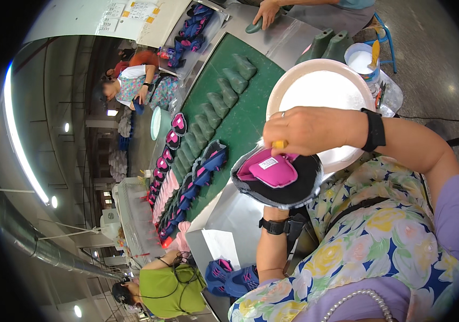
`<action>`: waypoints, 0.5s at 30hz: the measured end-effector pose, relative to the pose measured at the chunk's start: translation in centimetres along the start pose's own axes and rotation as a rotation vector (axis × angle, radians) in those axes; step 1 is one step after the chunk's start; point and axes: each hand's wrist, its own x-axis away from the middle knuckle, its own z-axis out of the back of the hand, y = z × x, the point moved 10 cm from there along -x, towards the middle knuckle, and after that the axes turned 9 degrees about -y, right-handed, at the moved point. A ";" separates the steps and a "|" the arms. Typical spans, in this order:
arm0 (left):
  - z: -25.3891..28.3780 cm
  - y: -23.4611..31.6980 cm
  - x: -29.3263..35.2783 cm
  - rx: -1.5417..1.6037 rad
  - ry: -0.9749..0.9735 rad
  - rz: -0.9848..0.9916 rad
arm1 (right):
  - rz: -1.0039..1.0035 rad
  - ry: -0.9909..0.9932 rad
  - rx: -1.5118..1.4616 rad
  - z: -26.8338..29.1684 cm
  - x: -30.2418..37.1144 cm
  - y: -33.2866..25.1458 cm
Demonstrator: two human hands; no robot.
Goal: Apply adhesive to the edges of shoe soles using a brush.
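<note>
My left hand is under a shoe upper (277,188) and holds it up; its fingers are hidden, and only my left wrist (276,213) shows. The upper has a black inside, a bright pink tongue lining with a white label, and a ragged grey edge. Over the upper's far edge, my right hand (304,129) is closed round a yellow-handled brush (279,144); its bristles are out of sight. Beneath my right hand and forearm stands a wide pale basin (273,102) of white liquid (323,88).
Green shoe lasts (216,103) and blue-and-pink uppers (189,193) line a green conveyor belt (264,70). A small bucket (359,56) with a yellow brush (374,53) stands beyond the basin. Blue shoes (229,279) lie near my left arm. Co-workers sit and stand around the belt.
</note>
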 end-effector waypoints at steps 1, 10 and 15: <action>0.0 0.1 0.0 0.046 0.007 -0.010 | 0.016 0.012 -0.002 0.4 0.5 0.0; 2.2 4.1 1.1 0.181 0.195 -0.225 | -0.543 -0.204 -0.234 0.7 3.5 4.3; 2.3 7.4 1.7 0.063 0.300 -0.416 | -0.192 0.167 -0.279 2.7 1.5 1.9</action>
